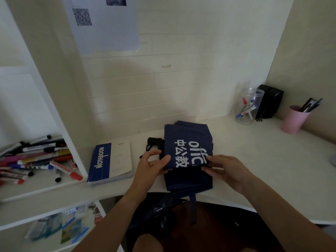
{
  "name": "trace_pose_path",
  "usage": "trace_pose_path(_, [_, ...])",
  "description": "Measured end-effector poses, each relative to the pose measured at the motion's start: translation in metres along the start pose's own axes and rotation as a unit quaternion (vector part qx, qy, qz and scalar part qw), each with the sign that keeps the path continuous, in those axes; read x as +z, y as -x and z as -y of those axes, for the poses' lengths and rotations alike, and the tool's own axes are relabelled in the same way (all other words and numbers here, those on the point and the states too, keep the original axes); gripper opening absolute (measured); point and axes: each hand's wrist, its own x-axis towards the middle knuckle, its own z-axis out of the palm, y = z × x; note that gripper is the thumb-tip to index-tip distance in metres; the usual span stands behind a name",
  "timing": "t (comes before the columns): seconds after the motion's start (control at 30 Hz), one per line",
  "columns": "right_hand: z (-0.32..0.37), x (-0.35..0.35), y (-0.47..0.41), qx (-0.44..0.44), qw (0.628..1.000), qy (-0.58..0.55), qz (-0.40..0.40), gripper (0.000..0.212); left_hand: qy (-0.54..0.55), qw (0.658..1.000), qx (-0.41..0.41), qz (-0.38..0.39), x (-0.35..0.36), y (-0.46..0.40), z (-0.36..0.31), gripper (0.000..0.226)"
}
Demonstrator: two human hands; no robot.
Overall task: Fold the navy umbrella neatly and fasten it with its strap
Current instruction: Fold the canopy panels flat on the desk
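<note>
The navy umbrella (188,140) lies on the white desk (254,157), its canopy flattened into folded panels with white lettering facing up. Its black handle (154,141) with a cord sticks out to the left. A navy strap (193,208) hangs down over the desk's front edge. My left hand (151,165) pinches the canopy's left edge between thumb and fingers. My right hand (227,170) grips the canopy's right edge, fingers curled over the fabric.
A blue and white notebook (111,160) lies left of the umbrella. Several markers (36,159) fill a shelf tray at far left. At the back right stand a clear jar of pens (249,106), a black box (270,101) and a pink cup (292,119).
</note>
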Motion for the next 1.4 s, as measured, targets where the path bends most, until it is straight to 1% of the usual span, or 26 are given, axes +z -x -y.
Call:
trace_pose_path(0.07, [-0.002,0.005,0.001,0.008,1.0,0.004,-0.012,0.037,-0.011,0.998,-0.05,-0.027,0.004,-0.003,0.004,0.052])
trace_pose_path(0.17, [-0.004,0.012,0.001,0.002,0.999,0.023,-0.029,0.035,-0.017,0.996,-0.086,-0.03,0.007,-0.01,0.01,0.056])
trace_pose_path(0.2, [-0.004,0.012,0.001,-0.001,0.999,0.027,-0.028,0.033,-0.011,0.995,-0.091,-0.033,0.008,-0.012,0.011,0.053])
trace_pose_path(0.3, [-0.004,0.011,0.0,0.008,0.999,0.032,-0.01,0.031,0.013,0.995,-0.083,-0.044,0.008,-0.016,0.013,0.029])
trace_pose_path(0.37, [-0.003,0.011,0.001,0.014,0.999,0.032,-0.001,0.029,0.018,0.996,-0.08,-0.04,0.008,-0.016,0.012,0.022])
trace_pose_path(0.43, [-0.001,0.01,0.001,0.009,1.0,0.016,-0.002,0.028,0.031,0.995,-0.09,-0.019,0.009,-0.017,0.008,0.022])
trace_pose_path(0.5, [0.0,0.011,0.0,0.002,1.0,-0.002,-0.007,0.029,0.075,0.988,-0.137,0.01,0.01,-0.018,0.002,0.026])
trace_pose_path(0.57, [0.003,0.016,-0.001,-0.002,1.0,-0.022,-0.014,0.028,0.079,0.98,-0.182,0.027,0.011,-0.022,-0.001,0.03])
trace_pose_path(0.67, [0.005,0.03,-0.005,0.007,0.999,-0.049,-0.022,0.022,0.117,0.972,-0.203,0.017,0.013,-0.033,-0.002,0.029])
trace_pose_path(0.73, [0.006,0.037,-0.01,0.011,0.998,-0.058,-0.027,0.021,0.128,0.972,-0.196,0.013,0.015,-0.041,-0.006,0.027])
trace_pose_path(0.83, [0.004,0.041,-0.018,0.003,0.998,-0.028,-0.047,0.023,0.092,0.978,-0.182,0.053,0.017,-0.051,-0.009,0.016])
trace_pose_path(0.9, [0.001,0.04,-0.021,-0.006,0.999,-0.004,-0.042,0.025,0.097,0.978,-0.169,0.072,0.018,-0.056,-0.009,0.015])
trace_pose_path(0.97, [0.0,0.036,-0.021,-0.014,1.0,0.013,-0.023,0.026,0.103,0.982,-0.146,0.066,0.021,-0.06,-0.01,0.018])
trace_pose_path(1.0, [-0.002,0.034,-0.021,-0.018,1.0,0.02,-0.013,0.026,0.088,0.986,-0.131,0.053,0.021,-0.06,-0.01,0.02])
trace_pose_path(1.07, [-0.006,0.031,-0.02,-0.03,0.999,0.034,-0.001,0.026,0.006,0.995,-0.1,0.027,0.02,-0.061,-0.004,0.035])
trace_pose_path(1.13, [-0.01,0.028,-0.019,-0.05,0.997,0.053,0.006,0.025,-0.061,0.995,-0.074,0.022,0.015,-0.061,0.006,0.048])
trace_pose_path(1.2, [-0.015,0.026,-0.018,-0.074,0.994,0.076,0.002,0.026,-0.053,0.995,-0.077,0.033,0.009,-0.058,0.011,0.048])
trace_pose_path(1.27, [-0.018,0.023,-0.019,-0.087,0.993,0.084,-0.005,0.033,-0.027,0.994,-0.085,0.058,0.006,-0.055,0.01,0.047])
trace_pose_path(1.33, [-0.02,0.02,-0.019,-0.084,0.992,0.089,-0.006,0.039,-0.011,0.993,-0.084,0.079,0.007,-0.051,0.009,0.046])
trace_pose_path(1.4, [-0.021,0.016,-0.019,-0.078,0.99,0.116,0.0,0.048,0.006,0.993,-0.088,0.082,0.009,-0.05,0.006,0.049])
